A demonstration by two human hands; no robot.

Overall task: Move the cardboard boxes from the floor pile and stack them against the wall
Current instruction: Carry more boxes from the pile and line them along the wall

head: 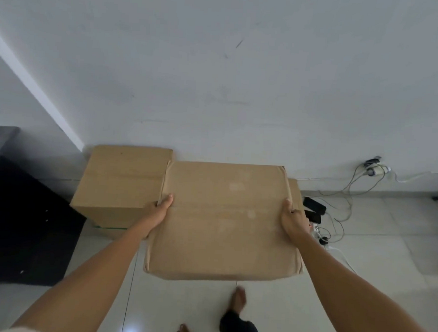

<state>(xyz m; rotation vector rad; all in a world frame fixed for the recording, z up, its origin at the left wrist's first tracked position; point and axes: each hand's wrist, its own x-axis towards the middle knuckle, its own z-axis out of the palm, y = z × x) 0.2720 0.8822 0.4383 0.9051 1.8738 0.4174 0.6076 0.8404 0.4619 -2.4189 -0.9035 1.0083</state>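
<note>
left hand grips left edge of lifted box, thumb on top | right hand grips right edge likewise | second box stands against wall

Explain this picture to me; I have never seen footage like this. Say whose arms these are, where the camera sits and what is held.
No machine here: one camera worn on the person's head looks down at their own bare arms. The left hand and right hand grip opposite sides of a closed cardboard box. A second cardboard box stands against the white wall, beside a black cabinet. On the right, chargers are plugged in low on the wall, above the tiled floor.
</note>
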